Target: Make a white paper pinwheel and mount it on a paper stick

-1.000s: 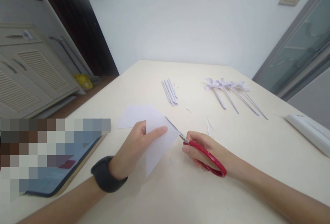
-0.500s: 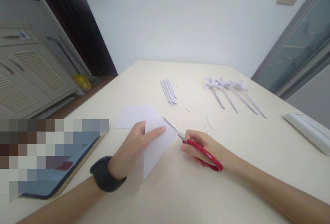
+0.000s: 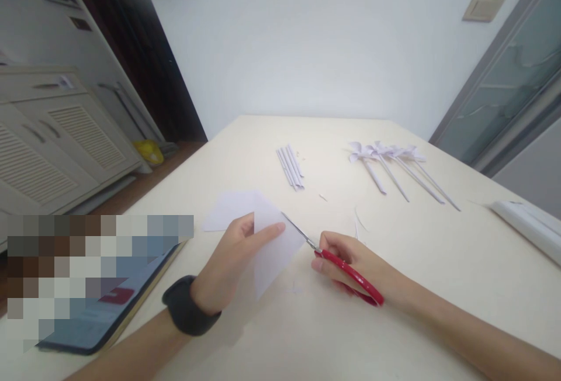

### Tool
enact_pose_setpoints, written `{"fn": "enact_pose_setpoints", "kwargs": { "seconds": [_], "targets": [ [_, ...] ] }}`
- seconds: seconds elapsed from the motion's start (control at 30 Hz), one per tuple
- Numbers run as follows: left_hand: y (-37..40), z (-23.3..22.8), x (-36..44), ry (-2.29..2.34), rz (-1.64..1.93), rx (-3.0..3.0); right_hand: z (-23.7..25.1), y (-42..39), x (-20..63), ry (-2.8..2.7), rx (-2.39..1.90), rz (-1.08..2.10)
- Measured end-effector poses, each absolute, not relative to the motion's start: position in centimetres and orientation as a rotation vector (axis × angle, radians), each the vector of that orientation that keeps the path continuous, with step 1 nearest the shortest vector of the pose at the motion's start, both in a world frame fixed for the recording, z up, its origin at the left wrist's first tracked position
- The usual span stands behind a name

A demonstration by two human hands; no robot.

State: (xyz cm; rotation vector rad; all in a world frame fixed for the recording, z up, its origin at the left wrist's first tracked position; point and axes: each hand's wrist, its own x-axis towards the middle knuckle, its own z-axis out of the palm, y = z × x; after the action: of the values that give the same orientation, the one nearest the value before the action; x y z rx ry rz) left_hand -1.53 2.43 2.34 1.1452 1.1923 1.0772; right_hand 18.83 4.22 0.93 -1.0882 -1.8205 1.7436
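Observation:
My left hand (image 3: 239, 249), with a black band on its wrist, pinches a white sheet of paper (image 3: 272, 261) between thumb and fingers. The sheet is raised off the table and comes to a point at its lower end. My right hand (image 3: 346, 258) grips red-handled scissors (image 3: 357, 279). Their blades reach along the paper's upper right edge, close to my left thumb; whether they are around the edge or only against it, I cannot tell. Another white paper piece (image 3: 228, 205) shows behind my left hand, and whether it joins the held sheet is hidden.
Several rolled paper tubes (image 3: 290, 168) lie further back on the table (image 3: 324, 135). Several paper pinwheels on sticks (image 3: 390, 156) lie to their right. Thin paper scraps (image 3: 357, 226) are scattered nearby. A tablet (image 3: 118, 305) rests at the left, and a white object (image 3: 528, 226) at the right edge.
The view has tilted slightly, so everything sits a little lower and further right. Both hands keep their holds, and the scissors stay at the same edge of the paper.

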Motion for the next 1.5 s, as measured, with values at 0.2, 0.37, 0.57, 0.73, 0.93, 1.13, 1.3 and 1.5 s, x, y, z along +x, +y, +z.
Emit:
{"fn": "enact_pose_setpoints", "kwargs": {
  "seconds": [0.2, 0.37, 0.57, 0.73, 0.93, 1.13, 1.3, 1.5],
  "targets": [
    [2.3, 2.6, -1.4, 1.162, 1.083, 1.135, 0.9, 4.1, 18.9, -1.834, -1.115, 1.791],
    [2.2, 2.9, -1.3, 1.171, 1.113, 1.119, 1.6, 3.8, 19.0, -1.839, -1.061, 1.838],
    [2.0, 3.0, -1.1, 1.213, 1.137, 1.118, 2.1, 3.5, 19.3, -1.817, -0.857, 2.014],
    [1.9, 3.0, -1.1, 1.198, 1.101, 1.124, 2.1, 3.8, 20.1, -1.866, -0.741, 2.131],
    [1.9, 2.9, -1.3, 1.220, 1.119, 1.153, 1.7, 3.9, 20.5, -1.825, -0.721, 2.197],
    [1.8, 2.9, -1.1, 1.294, 1.105, 1.184, 1.9, 4.1, 20.7, -1.964, -0.630, 2.193],
    [1.7, 3.0, -1.1, 1.256, 1.084, 1.250, 2.6, 4.4, 20.8, -2.135, -0.602, 2.050],
    [1.8, 2.9, -1.3, 1.286, 1.080, 1.288, 2.1, 4.1, 20.3, -2.041, -0.692, 2.010]
  ]
}}
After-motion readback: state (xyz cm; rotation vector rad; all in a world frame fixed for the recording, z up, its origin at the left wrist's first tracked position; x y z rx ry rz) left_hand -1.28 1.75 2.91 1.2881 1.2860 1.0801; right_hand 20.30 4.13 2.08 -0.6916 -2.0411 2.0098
